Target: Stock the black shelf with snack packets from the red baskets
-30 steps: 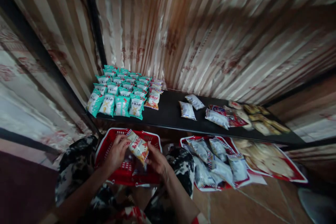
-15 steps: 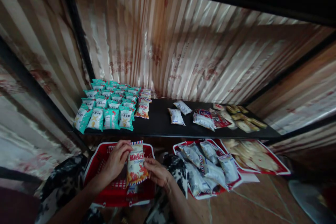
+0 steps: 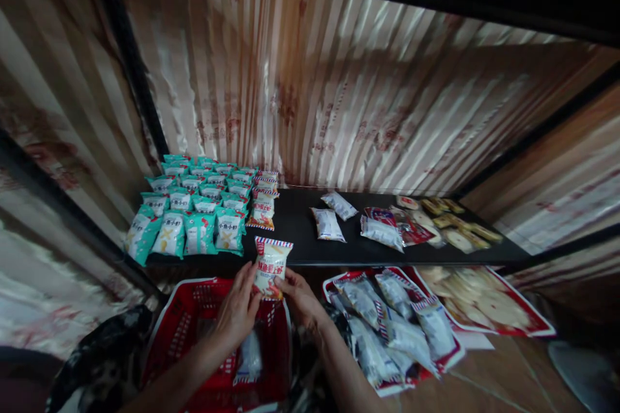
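Note:
Both of my hands hold one small orange-and-white snack packet (image 3: 270, 266) upright, just in front of the black shelf's (image 3: 300, 232) front edge. My left hand (image 3: 238, 310) grips its left side and my right hand (image 3: 300, 299) pinches its lower right corner. Beneath my hands is a red plastic basket (image 3: 184, 329) with another clear packet (image 3: 249, 358) lying in it. On the shelf just beyond, a short row of matching orange packets (image 3: 262, 205) stands next to rows of teal snack packets (image 3: 194, 213).
Silver packets (image 3: 329, 222), a red-and-silver packet (image 3: 385, 227) and loose brown biscuits (image 3: 453, 222) lie on the shelf's right part. On the floor are a red bag of silver packets (image 3: 387, 322) and a red tray of round crackers (image 3: 479, 300). Striped foil lines the walls.
My hands have lifted the orange packet out of the basket and forward to the shelf's front edge, turning it upright. The view has tilted up toward the shelf.

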### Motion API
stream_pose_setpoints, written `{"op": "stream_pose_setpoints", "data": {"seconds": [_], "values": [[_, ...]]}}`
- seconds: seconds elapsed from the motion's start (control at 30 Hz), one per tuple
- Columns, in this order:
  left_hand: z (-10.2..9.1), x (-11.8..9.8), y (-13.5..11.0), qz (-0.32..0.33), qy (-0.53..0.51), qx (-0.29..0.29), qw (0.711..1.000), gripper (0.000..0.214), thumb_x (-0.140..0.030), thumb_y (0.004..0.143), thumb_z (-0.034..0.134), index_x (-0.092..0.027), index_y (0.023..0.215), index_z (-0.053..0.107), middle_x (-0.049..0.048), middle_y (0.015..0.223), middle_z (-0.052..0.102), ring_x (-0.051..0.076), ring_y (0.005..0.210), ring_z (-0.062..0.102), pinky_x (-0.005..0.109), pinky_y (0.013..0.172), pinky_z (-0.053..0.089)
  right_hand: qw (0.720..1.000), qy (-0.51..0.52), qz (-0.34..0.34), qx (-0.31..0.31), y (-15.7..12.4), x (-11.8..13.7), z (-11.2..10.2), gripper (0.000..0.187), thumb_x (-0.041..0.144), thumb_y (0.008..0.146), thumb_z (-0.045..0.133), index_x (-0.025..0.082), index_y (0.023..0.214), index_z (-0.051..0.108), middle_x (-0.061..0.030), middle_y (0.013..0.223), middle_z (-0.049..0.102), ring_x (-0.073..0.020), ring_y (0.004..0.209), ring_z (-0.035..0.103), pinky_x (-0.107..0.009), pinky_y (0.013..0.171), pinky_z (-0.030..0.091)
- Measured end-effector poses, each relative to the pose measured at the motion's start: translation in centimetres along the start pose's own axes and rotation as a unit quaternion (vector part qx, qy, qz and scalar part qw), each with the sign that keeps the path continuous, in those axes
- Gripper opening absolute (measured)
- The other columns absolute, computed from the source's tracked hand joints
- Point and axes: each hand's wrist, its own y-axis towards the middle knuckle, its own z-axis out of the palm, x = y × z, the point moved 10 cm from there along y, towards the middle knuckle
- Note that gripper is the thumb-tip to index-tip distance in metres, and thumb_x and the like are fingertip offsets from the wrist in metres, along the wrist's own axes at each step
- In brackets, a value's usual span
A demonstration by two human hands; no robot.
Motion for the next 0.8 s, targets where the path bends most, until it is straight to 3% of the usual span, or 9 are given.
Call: {"op": "stream_pose_setpoints", "data": {"seconds": [0.2, 0.37, 0.53, 0.8], "values": [[2.1, 0.7, 2.2, -0.005, 0.008, -0.03, 1.0, 0.054, -0.014, 0.083, 0.036, -0.012, 0.137, 0.031, 0.0176, 0.14, 0.04, 0.025, 0.131, 0.037, 0.047, 0.107, 0.035, 0.996, -0.056, -0.04, -0.055, 2.5, 2.5, -0.9, 0.041, 0.034, 0.059, 0.079, 0.018, 0.095, 0.065, -0.0044, 0.086, 0.072, -0.0222, 0.078, 0.067, -0.037, 0.077, 0.05], [2.1, 0.5, 4.8, 0.01, 0.007, -0.061, 0.998, 0.057, -0.01, 0.081, 0.037, -0.015, 0.137, 0.03, 0.0156, 0.14, 0.039, 0.024, 0.131, 0.037, 0.046, 0.107, 0.035, 0.987, -0.108, -0.067, -0.093, 5.4, 3.7, -2.1, 0.042, 0.036, 0.061, 0.076, 0.016, 0.097, 0.064, -0.0045, 0.087, 0.072, -0.02, 0.076, 0.066, -0.036, 0.079, 0.05], [2.6, 0.5, 7.0, 0.011, 0.027, -0.054, 0.998, 0.057, -0.008, 0.08, 0.038, -0.015, 0.137, 0.033, 0.0161, 0.143, 0.034, 0.025, 0.132, 0.034, 0.046, 0.107, 0.035, 0.975, -0.138, -0.131, -0.113, 8.6, 4.5, -3.5, 0.052, 0.033, 0.064, 0.073, 0.02, 0.112, 0.059, -0.0043, 0.106, 0.069, -0.0214, 0.094, 0.063, -0.035, 0.084, 0.049], [2.8, 1.9, 8.4, -0.01, 0.046, -0.071, 0.996, 0.057, -0.006, 0.078, 0.042, -0.016, 0.134, 0.038, 0.0146, 0.148, 0.026, 0.029, 0.135, 0.028, 0.047, 0.107, 0.035, 0.947, -0.223, -0.195, -0.129, 12.0, 4.9, -3.8, 0.051, 0.032, 0.068, 0.068, 0.024, 0.118, 0.058, -0.002, 0.108, 0.068, -0.0234, 0.098, 0.062, -0.038, 0.084, 0.051]]}}
